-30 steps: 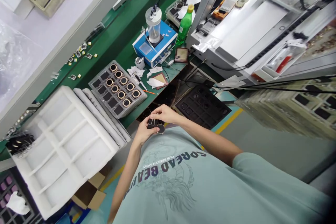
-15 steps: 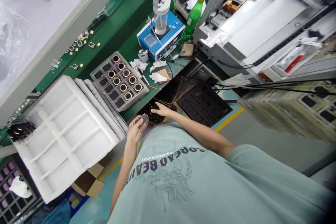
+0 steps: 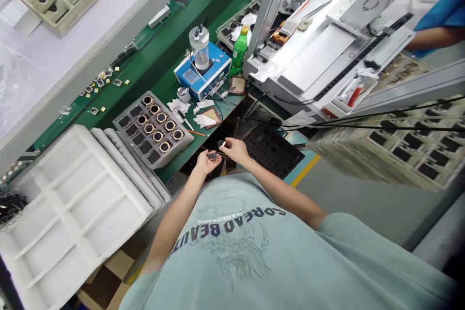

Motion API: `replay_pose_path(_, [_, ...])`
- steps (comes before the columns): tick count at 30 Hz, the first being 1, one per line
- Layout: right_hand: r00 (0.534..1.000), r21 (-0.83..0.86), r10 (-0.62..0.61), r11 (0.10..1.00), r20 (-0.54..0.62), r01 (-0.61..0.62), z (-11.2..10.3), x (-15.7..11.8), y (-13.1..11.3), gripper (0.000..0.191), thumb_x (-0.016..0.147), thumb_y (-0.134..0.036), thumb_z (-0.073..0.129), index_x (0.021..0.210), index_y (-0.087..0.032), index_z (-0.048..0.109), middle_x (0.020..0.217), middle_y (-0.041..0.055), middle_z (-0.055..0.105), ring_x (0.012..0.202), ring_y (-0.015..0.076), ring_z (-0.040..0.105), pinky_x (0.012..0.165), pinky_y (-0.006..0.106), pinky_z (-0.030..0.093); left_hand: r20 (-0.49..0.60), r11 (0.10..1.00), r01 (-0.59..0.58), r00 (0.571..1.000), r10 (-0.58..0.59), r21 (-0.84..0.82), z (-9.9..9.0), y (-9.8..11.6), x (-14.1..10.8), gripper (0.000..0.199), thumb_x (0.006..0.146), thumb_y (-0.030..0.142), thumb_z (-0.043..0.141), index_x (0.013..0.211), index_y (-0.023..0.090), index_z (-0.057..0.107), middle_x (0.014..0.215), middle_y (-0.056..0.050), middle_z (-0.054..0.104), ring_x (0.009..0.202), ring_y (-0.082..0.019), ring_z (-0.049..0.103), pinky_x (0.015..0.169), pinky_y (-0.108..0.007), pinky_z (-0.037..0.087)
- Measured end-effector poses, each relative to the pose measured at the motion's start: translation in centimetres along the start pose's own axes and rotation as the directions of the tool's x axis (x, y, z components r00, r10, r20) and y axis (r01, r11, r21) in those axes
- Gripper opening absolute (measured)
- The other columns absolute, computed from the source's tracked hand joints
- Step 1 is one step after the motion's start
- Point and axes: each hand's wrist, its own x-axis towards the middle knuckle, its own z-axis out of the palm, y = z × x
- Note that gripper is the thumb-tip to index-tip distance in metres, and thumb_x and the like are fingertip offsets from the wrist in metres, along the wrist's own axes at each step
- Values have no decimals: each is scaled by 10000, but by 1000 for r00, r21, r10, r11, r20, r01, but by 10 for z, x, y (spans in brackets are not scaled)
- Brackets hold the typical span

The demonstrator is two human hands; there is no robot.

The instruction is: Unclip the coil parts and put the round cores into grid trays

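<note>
On the fingers of my left hand (image 3: 206, 163) rests a round dark disc (image 3: 212, 156) with a thin rim. My right hand (image 3: 235, 149), just to the right of it, pinches a second small dark disc (image 3: 221, 144) between thumb and fingers. The two hands are close but apart, in front of the bench edge. Up and to the left on the bench stands a stack of clear trays (image 3: 172, 155) with gold-rimmed round parts in several pockets and dark squares in others.
A blue device (image 3: 214, 77) with a clear cylinder, a green bottle (image 3: 239, 53) and paper scraps lie behind. White foam trays (image 3: 76, 193) lean at left. A black tray (image 3: 272, 150) is below right. Another person's arm (image 3: 436, 38) shows at upper right.
My right hand was open and empty and now pinches a disc beside my left hand. My left hand has turned palm up and moved right. The view has shifted, bringing a person's arm in.
</note>
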Motion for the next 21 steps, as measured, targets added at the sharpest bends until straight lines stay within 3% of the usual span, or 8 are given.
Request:
replay_pose_path(2, [999, -196, -25, 981, -44, 16, -14, 8, -3, 341, 795, -315, 704, 1106, -174, 703, 1113, 144, 723, 1134, 319, 646, 1029, 441, 458, -40, 1000, 13, 999, -14, -10, 14, 3, 16, 263, 985, 231, 358, 862, 132, 568, 741, -107, 581, 700, -195, 619, 655, -338, 564])
replay_pose_path(4, [996, -206, -50, 978, -74, 34, -25, 12, -6, 357, 798, -303, 699, 1129, -170, 687, 1145, 150, 711, 1145, 319, 641, 1033, 436, 455, -77, 1000, 17, 997, -18, -21, 26, 5, 31, 247, 980, 214, 332, 842, 155, 528, 732, -85, 548, 700, -190, 593, 668, -342, 561])
replay_pose_path(6, [994, -41, -15, 999, -107, 11, -35, 13, -6, 383, 789, -314, 703, 1138, -163, 666, 1129, 142, 714, 1100, 295, 663, 1001, 418, 483, -108, 999, 17, 994, -20, -29, 36, 7, 43, 235, 982, 215, 323, 823, 177, 492, 713, -53, 506, 677, -176, 556, 680, -339, 557])
replay_pose_path(8, [995, 261, 71, 964, -65, -52, -42, 10, -2, 407, 784, -343, 697, 1143, -162, 633, 1098, 128, 719, 1006, 263, 697, 925, 402, 530, -134, 999, 15, 991, -20, -32, 44, 9, 54, 223, 984, 220, 325, 817, 191, 469, 711, -33, 483, 663, -165, 523, 686, -331, 550])
replay_pose_path(11, [992, 661, 112, 740, 62, -125, -50, 2, 7, 473, 735, -331, 720, 1159, -190, 566, 1118, 100, 710, 906, 218, 720, 829, 369, 569, -163, 1000, 25, 986, -26, -11, 54, 10, 68, 214, 984, 220, 325, 816, 202, 456, 707, -22, 464, 651, -157, 490, 700, -329, 544])
replay_pose_path(14, [991, 792, 106, 597, 79, -127, -54, -5, 13, 503, 677, -276, 766, 1125, -214, 548, 1079, 58, 711, 881, 185, 717, 814, 333, 575, -176, 999, 38, 984, -32, 32, 61, 9, 77, 228, 990, 233, 314, 805, 208, 445, 675, -8, 419, 630, -150, 478, 720, -324, 539])
replay_pose_path(17, [989, 798, 119, 587, 82, -137, -52, -9, 13, 460, 686, -261, 773, 1093, -214, 564, 1017, 35, 715, 849, 164, 708, 808, 320, 586, -155, 996, 47, 987, -35, 78, 62, 6, 70, 211, 975, 264, 354, 805, 199, 461, 692, -29, 459, 668, -169, 537, 712, -327, 535])
replay_pose_path(21, [993, 763, 75, 636, 90, -117, -40, -9, -1, 343, 751, -291, 737, 1060, -207, 613, 940, 25, 723, 815, 157, 697, 782, 324, 604, -36, 993, 11, 999, -7, 115, 40, 1, 30, 140, 904, 237, 446, 827, 164, 538, 734, -69, 564, 709, -202, 625, 710, -352, 543])
